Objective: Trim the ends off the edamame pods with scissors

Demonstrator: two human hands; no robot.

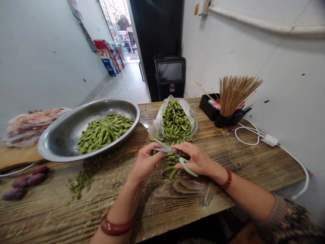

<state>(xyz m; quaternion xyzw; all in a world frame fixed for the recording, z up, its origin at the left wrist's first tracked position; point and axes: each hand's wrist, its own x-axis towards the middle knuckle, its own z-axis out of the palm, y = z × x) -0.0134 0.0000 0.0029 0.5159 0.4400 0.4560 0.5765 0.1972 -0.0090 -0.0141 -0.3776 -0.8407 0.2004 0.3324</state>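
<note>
My right hand [191,156] is closed on a pair of scissors [186,166] with pale green handles, their blades parted and pointing left. The blades reach the fingertips of my left hand [147,161], which pinches a green edamame pod [153,152], mostly hidden by the fingers. Loose pods [173,173] lie on the wooden table beneath and between both hands. Just behind them, a clear plastic bag [158,120] stands open, full of pods. To the left, a wide steel basin [61,135] holds a heap of edamame [105,134].
Snipped green trimmings [82,183] lie in front of the basin. Farther left are several purple-red oval items [38,179] and a bagged pile of pinkish food [33,125] on a board. At right stand skewers [236,96] in a black holder, with a white cable [299,161] along the wall.
</note>
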